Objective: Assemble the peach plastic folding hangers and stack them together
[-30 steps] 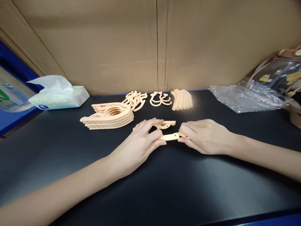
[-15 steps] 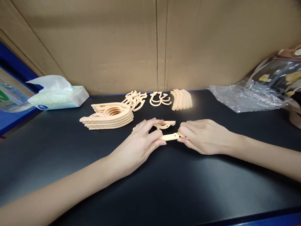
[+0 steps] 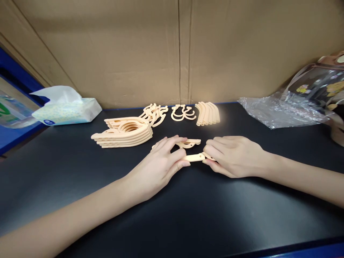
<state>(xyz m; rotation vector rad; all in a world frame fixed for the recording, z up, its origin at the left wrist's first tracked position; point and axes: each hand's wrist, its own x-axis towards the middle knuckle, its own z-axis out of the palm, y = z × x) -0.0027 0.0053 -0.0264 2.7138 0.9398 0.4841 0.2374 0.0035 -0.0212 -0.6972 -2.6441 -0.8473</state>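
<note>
No wording legible. Tissue pack (image 3: 67, 110), left of frame: blue oval logo (image 3: 48, 122) at lower front corner, pale marking inside too small to read. Clear plastic packaging (image 3: 20, 114), far left edge: bold green printed mark (image 3: 3, 108), cut off by frame; whether letter or figure, cannot tell.

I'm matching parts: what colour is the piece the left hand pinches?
The pinched piece is pale peach, best seen in the head view.

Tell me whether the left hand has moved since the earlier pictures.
No: the left hand shows no clear shift against the stacked peach pieces.
</note>
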